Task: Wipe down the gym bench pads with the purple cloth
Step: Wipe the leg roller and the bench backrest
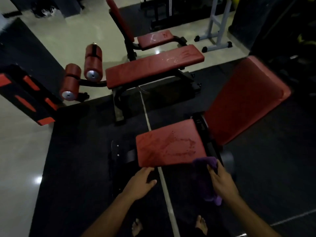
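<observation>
Bare feet [136,226] stand on the dark mat [77,168]. Right hand [222,182] grips the purple cloth [206,178] at the near corner of the streaked red seat pad [169,146]; left hand [142,182], fingers relaxed and holding nothing, hovers just beside the pad's near edge. Beyond stand the back pad [246,98], another red bench [153,65] and roller pads [92,62].

Head-worn view, steeply downward, close

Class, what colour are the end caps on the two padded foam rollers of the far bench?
Silver-grey metal end caps on red padded rollers, shown best in the head view.
</observation>
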`<control>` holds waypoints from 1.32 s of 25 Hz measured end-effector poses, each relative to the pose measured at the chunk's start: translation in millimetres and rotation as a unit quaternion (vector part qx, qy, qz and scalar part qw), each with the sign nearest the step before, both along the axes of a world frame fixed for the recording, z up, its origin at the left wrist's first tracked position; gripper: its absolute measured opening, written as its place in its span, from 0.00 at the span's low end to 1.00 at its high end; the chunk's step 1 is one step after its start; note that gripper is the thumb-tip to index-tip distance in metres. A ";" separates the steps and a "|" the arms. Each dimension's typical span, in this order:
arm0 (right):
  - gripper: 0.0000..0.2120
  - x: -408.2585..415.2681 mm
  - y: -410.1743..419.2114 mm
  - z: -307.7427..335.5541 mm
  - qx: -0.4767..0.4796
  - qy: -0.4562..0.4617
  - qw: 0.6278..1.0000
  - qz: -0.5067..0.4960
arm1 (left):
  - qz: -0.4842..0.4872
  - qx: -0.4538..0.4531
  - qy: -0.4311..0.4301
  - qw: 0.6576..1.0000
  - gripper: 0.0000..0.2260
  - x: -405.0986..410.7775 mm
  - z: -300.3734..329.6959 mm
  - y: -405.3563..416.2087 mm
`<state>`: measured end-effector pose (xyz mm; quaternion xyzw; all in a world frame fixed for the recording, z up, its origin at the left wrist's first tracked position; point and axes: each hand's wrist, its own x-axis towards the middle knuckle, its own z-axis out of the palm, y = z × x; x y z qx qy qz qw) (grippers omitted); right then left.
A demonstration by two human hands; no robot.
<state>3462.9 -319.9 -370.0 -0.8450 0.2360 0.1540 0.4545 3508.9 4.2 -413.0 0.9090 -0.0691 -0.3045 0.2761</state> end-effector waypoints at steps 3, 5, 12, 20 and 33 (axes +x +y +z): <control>0.16 32.3 -6.4 -45.5 -0.018 0.007 0.999 -0.033 | -0.008 0.012 -0.009 1.000 0.28 45.8 -64.0 -8.7; 0.13 63.0 -10.0 -104.7 -0.047 -0.020 0.998 -0.039 | -0.049 0.029 -0.036 0.998 0.32 94.4 -135.5 -21.0; 0.14 138.6 -0.3 -274.1 -0.091 -0.103 0.985 -0.105 | -0.082 0.079 -0.155 0.981 0.33 198.5 -322.7 -69.3; 0.12 97.1 -8.3 -365.6 -0.027 -0.152 0.951 -0.269 | -0.121 0.177 -0.125 0.969 0.37 167.2 -416.0 -50.1; 0.13 114.3 -52.6 -369.9 -0.052 -0.258 0.937 -0.228 | -0.122 0.211 -0.102 0.964 0.41 174.6 -413.8 -50.1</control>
